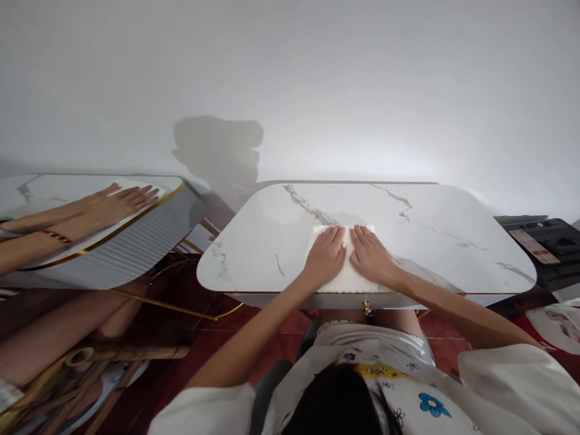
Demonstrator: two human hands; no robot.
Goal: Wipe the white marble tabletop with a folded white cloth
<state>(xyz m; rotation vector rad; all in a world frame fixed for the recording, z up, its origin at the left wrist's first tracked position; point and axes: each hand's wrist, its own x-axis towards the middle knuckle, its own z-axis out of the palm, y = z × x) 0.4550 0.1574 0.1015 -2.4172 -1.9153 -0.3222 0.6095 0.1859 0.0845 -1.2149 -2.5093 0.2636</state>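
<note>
A white, square paper towel or cloth (345,279) lies flat on a white marble-patterned table (254,241), close to its front edge. My left hand (326,255) rests palm down on the left part of it, fingers stretched forward. On the right part lies my right hand (369,252), also flat with its fingers out. Between the two hands a strip of the white sheet shows. Whatever is under the palms is hidden. Below the table edge, a small gold knob (367,307) sits on the front of the table.
At the left, another person's hands (122,202) press on a white sheet on a second marble-patterned table (167,183) with a gold rim. A bamboo chair (131,352) stands below it. To the right is a black case or appliance (562,238) with a label. A wall (362,90) rises behind.
</note>
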